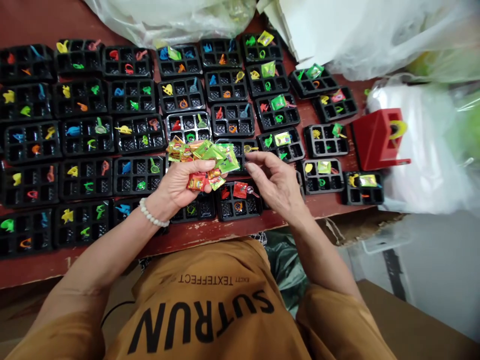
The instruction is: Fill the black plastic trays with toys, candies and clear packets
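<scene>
Brown shirt (210, 305) lies nearest, with the surface (165, 242) beyond; the left hand (182, 181) is closed around a bunch of sachets (210, 152) fanned sideways, its free end pointing at the right hand (277, 185), just beside it, thumb and forefinger slightly apart, nothing visible held; black trays (249, 206) crowd around, leaving a narrow bare strip along the near edge

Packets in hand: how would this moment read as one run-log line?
left hand: holds packets; right hand: close beside, nothing visibly held; trays: black, toys inside; table: reddish
</scene>
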Motion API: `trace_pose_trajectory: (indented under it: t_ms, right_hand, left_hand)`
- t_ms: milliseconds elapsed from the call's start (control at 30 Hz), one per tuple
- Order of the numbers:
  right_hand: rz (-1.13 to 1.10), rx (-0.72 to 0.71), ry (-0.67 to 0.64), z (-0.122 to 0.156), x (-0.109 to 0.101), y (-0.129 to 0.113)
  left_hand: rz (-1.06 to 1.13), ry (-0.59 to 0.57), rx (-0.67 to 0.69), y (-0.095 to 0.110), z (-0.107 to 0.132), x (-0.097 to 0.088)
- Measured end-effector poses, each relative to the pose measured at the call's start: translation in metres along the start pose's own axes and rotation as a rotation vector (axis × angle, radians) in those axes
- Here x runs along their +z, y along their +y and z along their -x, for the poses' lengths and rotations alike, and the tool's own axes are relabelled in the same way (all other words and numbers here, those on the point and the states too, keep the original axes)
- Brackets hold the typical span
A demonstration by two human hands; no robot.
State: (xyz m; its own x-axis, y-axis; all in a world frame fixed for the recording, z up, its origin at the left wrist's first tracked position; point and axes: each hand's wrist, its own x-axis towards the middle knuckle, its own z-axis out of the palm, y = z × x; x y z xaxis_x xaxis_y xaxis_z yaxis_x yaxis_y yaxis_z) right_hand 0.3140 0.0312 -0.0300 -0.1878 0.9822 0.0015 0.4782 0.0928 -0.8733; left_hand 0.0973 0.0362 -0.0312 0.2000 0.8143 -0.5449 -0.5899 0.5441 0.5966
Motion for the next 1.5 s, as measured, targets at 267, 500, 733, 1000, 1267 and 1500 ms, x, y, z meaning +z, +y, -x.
trace_pose_trajectory:
  t_ms: [267, 500, 733, 1000, 1267, 1500]
  right_hand:
    - [-0.203, 0.055, -0.056, -0.014, 0.017, -0.013]
    - [0.001, 0.033, 0.196, -0.032, -0.004, 0.009]
    - [0.469, -0.003, 0.112, -0.066, 0.015, 0.025]
    - [-0.033, -0.111, -0.062, -0.05, 0.025, -0.017]
    - [-0.189, -0.048, 0.01, -0.077, 0.024, -0.013]
    - [0.373, -0.128, 0.294, -0.145, 0.008, 0.016]
  left_hand:
    - [-0.009, 0.001, 0.022, -0.006, 0.001, 0.002]
    - [-0.003, 0.121, 0.118, 0.016, -0.001, -0.015]
    - [-0.015, 0.143, 0.11, 0.024, 0.002, -0.022]
    - [-0.022, 0.022, 0.037, 0.006, -0.002, -0.014]
    - [-0.032, 0.058, 0.086, 0.015, -0.007, -0.018]
    - [0.034, 0.088, 0.086, 0.033, -0.017, -0.029]
